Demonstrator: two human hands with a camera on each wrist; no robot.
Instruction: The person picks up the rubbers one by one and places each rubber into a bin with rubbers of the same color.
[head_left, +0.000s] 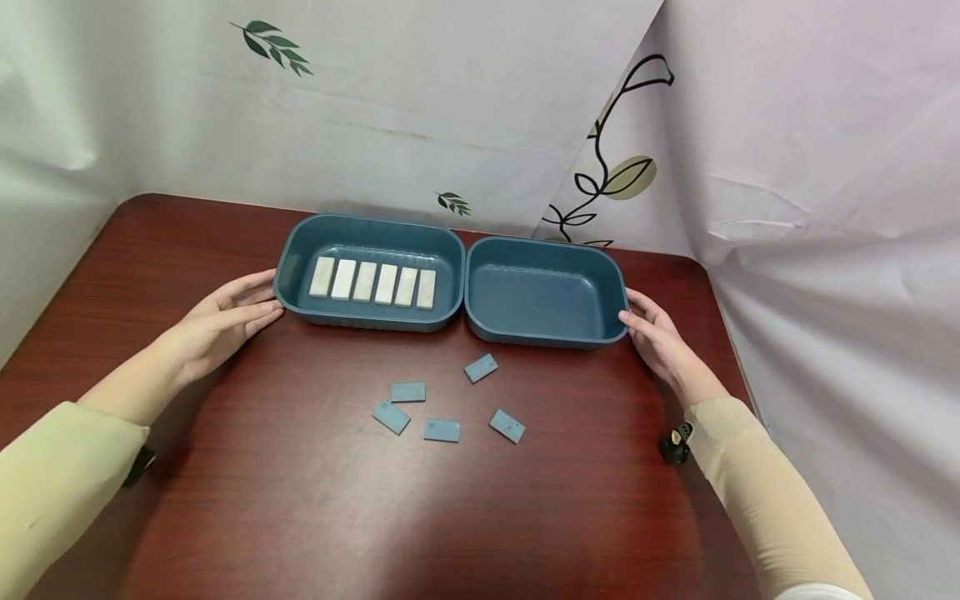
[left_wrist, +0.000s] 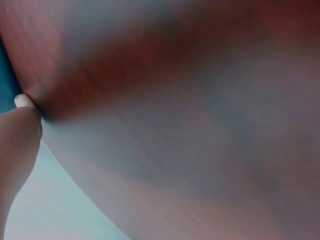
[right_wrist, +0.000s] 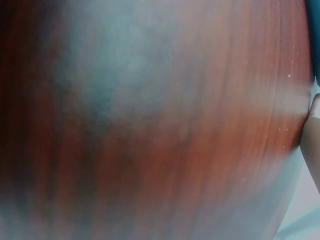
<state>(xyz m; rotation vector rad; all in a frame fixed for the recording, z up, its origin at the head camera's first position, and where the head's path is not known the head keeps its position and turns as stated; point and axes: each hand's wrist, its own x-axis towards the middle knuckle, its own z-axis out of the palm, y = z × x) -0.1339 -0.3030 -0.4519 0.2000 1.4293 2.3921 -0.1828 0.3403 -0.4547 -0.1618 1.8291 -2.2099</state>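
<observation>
Two dark blue trays with rounded corners stand end to end at the back of the table. In the left tray [head_left: 372,319], several white rectangular tiles [head_left: 363,282] lie in a row; the right tray [head_left: 534,302] shows a bare floor. My left hand [head_left: 217,323] touches the left tray's outer end with fingers extended. At the far end of the right tray, my right hand [head_left: 655,335] rests against the wall, thumb at the rim. Only part of each hand shows in its wrist view, beside a tray's blue edge.
Several blue-grey rectangular tiles [head_left: 442,430] lie scattered on the reddish-brown table [head_left: 525,517] in front of the trays. White sheeting [head_left: 360,125] with leaf prints hangs right behind the table and along its sides.
</observation>
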